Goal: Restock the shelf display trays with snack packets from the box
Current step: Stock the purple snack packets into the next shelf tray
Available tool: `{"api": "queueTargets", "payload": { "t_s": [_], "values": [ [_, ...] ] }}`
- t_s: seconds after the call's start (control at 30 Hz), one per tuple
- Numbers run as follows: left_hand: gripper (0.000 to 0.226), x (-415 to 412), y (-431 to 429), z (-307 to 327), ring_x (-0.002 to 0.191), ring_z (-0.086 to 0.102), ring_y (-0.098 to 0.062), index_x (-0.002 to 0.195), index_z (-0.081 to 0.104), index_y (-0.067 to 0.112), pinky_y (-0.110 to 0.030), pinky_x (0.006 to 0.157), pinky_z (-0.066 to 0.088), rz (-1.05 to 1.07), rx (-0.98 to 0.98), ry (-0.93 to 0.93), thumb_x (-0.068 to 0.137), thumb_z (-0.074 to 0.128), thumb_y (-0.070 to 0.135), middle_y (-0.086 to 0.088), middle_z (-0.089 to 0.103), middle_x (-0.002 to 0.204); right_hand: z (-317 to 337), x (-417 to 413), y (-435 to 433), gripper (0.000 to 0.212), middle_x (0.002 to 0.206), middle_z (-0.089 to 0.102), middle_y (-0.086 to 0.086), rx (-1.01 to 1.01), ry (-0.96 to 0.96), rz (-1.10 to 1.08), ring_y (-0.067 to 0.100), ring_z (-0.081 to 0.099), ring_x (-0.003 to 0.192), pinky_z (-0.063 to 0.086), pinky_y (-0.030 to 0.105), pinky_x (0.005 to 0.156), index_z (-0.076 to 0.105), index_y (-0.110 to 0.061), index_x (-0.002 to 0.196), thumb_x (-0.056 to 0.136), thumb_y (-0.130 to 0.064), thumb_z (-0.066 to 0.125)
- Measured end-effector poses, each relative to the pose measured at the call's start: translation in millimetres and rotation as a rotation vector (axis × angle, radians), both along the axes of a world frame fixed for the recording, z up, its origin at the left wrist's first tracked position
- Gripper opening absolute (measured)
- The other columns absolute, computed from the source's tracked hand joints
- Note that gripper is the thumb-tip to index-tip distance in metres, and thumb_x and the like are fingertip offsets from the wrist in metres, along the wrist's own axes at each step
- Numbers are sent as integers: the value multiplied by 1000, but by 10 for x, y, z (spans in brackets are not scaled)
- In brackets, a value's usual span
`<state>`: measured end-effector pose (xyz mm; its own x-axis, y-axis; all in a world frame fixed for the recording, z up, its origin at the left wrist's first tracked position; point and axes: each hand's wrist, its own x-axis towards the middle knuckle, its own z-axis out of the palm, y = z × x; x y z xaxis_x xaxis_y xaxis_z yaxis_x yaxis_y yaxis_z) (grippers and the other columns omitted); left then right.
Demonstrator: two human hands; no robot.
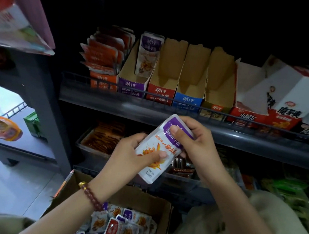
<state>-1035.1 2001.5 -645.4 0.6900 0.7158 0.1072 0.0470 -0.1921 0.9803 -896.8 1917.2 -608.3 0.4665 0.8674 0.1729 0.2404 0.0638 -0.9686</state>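
Both hands raised together in front of the body

The left hand (136, 150), a beaded bracelet (91, 195) on its wrist, comes up from the near left with its thumb pressed flat across the front and its fingers curled behind. The right hand (190, 140) reaches in from the near right, a little farther and higher, thumb on top and fingers wrapped round; both forearms are bare.

Glossy plastic packet (162, 148); matt cardboard trays (192, 78)
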Motion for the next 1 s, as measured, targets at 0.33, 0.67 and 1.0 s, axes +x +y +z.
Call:
{"api": "queueTargets", "payload": {
  "t_s": [0.33,0.67,1.0],
  "values": [
    [22,-157,145,193,69,70,-8,83,66,25,-24,63,58,102,38,-161,66,69,38,9,73,81,167,-196,250,49,92,67,-3,-42,18,-8,-4,62,63,43,9,49,56,-18,115,73,-43,60],
    [29,-366,435,396,63,66,-2,85,67,12,-16,53,51,202,313,-230,69,70,36,9,70,78,603,-123,461,25,77,68,-7,-58,-72,323,5,52,51,38,15,46,58,-26,105,80,-31,57],
    [49,-273,725,376,83,63,7,114,42,43,-12,62,50,314,344,-192,71,64,54,36,58,103,524,-50,876,15,72,67,-3,196,-188,161,10,57,51,45,18,41,59,-17,98,84,-23,59]
  ]
}}
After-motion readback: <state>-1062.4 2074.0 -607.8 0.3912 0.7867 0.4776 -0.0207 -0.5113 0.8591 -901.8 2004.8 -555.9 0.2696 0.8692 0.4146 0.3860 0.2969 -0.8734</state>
